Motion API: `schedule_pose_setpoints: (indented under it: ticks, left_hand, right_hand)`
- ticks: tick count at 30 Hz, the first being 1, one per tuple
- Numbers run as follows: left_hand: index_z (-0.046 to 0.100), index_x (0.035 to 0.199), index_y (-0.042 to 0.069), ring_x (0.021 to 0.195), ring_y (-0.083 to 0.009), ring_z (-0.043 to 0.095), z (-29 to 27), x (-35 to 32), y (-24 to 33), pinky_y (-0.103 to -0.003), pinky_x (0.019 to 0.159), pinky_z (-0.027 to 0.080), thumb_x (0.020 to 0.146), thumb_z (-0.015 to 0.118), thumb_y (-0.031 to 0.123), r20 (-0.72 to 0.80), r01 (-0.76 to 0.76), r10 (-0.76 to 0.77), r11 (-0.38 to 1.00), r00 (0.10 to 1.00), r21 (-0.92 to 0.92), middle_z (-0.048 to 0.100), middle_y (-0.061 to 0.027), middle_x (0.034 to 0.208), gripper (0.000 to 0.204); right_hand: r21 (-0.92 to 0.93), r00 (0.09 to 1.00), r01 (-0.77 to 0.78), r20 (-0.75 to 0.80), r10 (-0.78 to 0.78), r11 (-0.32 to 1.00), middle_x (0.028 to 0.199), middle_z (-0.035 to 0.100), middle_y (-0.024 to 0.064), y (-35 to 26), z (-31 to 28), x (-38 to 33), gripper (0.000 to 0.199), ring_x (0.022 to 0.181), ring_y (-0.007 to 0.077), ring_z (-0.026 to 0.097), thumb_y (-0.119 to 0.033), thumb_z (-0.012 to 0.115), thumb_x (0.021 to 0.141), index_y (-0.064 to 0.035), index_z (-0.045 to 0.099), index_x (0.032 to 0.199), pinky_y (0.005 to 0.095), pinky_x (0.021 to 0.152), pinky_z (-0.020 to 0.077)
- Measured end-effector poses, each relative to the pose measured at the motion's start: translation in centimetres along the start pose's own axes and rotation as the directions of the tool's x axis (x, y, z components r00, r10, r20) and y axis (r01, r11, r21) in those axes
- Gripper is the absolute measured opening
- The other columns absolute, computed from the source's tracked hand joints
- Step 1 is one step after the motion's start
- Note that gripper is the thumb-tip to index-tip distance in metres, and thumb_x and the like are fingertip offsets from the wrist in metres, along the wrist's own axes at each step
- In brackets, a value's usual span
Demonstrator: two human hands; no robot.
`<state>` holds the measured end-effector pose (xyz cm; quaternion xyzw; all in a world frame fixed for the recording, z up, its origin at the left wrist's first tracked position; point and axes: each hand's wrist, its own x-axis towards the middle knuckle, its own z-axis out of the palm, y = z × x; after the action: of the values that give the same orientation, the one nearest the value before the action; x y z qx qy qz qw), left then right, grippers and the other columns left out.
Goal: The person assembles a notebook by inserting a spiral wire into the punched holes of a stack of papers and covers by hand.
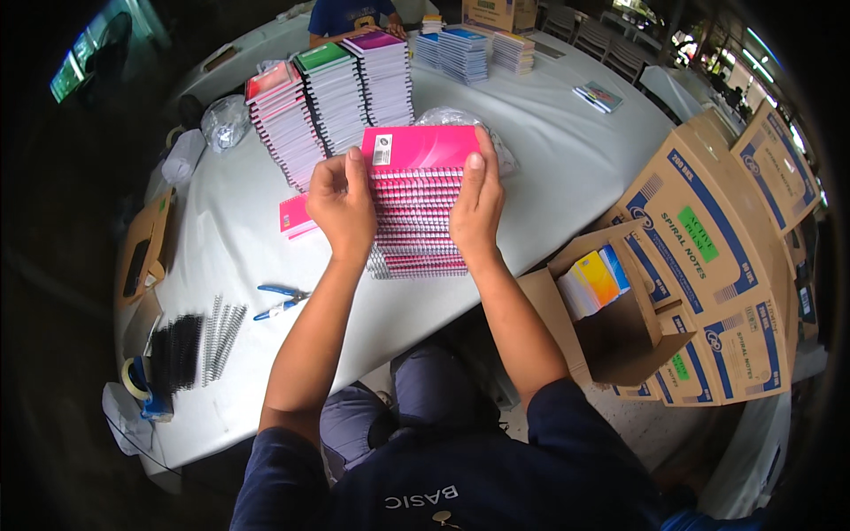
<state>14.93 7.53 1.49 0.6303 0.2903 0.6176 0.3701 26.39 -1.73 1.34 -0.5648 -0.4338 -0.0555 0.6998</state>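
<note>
In front of me stands a tall stack of pink spiral notebooks (416,212), coil edges facing me and a pink cover with a barcode label on top. My left hand (343,208) presses on its left side, thumb up at the top corner and the other fingers curled. On the opposite side my right hand (478,203) clasps the stack with its fingers stretched up along the edge. Partly behind my left hand lie a few pink notebooks (297,217) on the white-covered table (266,372).
Taller notebook stacks (332,97) rise beyond, with blue ones (462,55) farther back. Blue-handled pliers (282,301), loose coils (221,341) and a tape dispenser (146,389) lie at left. An open carton (611,310) and stacked cartons (708,239) stand right. Another person (354,19) sits opposite.
</note>
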Motion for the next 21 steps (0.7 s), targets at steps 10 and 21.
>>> schedule_pose_setpoints:
  ticks: [10, 21]
  left_hand:
    - [0.040, 0.134, 0.010, 0.130, -0.0323, 0.034, -12.1, 4.0, -15.5, -0.047, 0.104, 0.032, 0.082, 0.060, 0.024, 0.516, -0.425, -0.347, 0.308, 0.783, 0.851, 0.037, -0.0146, 0.140, 0.058]
    - [0.062, 0.109, 0.011, 0.090, -0.0208, 0.059, -22.1, -12.6, -1.1, -0.039, 0.082, 0.040, 0.077, 0.067, 0.021, 0.750, -0.579, 0.034, 0.658, 0.661, 0.481, 0.063, -0.0058, 0.101, 0.034]
  right_hand:
    - [0.153, 0.900, 0.429, -0.154, -0.408, 0.890, 0.142, 0.026, 0.0301, -2.2, 0.3, -7.5, 0.052, 0.132, 0.0389, 0.030, -0.019, 0.037, 0.096, 0.0125, 0.026, 0.135, 0.0454, 0.108, 0.0245]
    - [0.030, 0.006, -0.999, 0.864, 0.503, -0.039, 0.112, 0.060, 0.0115, 2.7, 4.8, -18.9, 0.037, 0.099, 0.0199, 0.060, -0.016, 0.055, 0.091, -0.0007, 0.051, 0.124, 0.0335, 0.087, 0.0491]
